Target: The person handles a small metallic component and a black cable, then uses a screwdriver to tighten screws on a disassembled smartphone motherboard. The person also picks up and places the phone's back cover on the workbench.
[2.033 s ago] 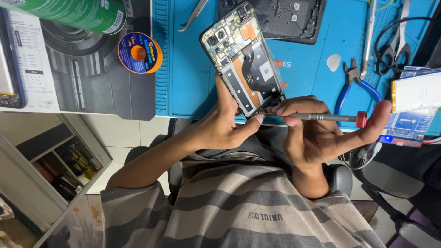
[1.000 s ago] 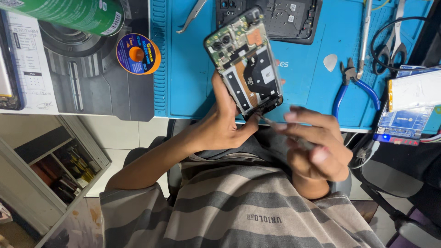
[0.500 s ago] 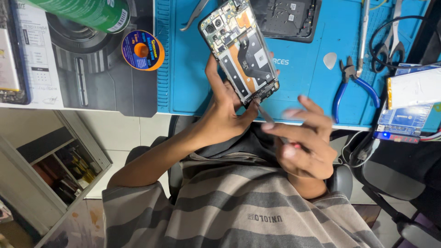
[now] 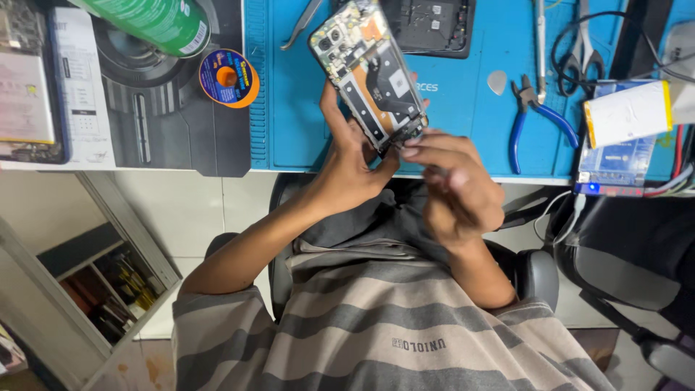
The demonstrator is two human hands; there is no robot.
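My left hand (image 4: 347, 163) grips an opened phone (image 4: 373, 72) by its lower edge and holds it tilted above the blue work mat (image 4: 463, 123). The phone's circuit board and metal shields are exposed. My right hand (image 4: 452, 192) is curled at the phone's bottom end with its fingertips touching it. It is closed around a thin screwdriver, which the blurred fingers almost entirely hide.
On the mat lie a black phone part (image 4: 434, 25), tweezers (image 4: 300, 25), a grey pick (image 4: 496, 81), blue-handled pliers (image 4: 539, 119) and scissors (image 4: 579, 43). A white battery (image 4: 628, 112) sits at the right. A green can (image 4: 156, 22) and an orange spool (image 4: 228, 77) are at the left.
My left hand has raised the phone farther over the mat. My right hand turned the screwdriver from lying sideways and brought it up to the phone's bottom end.
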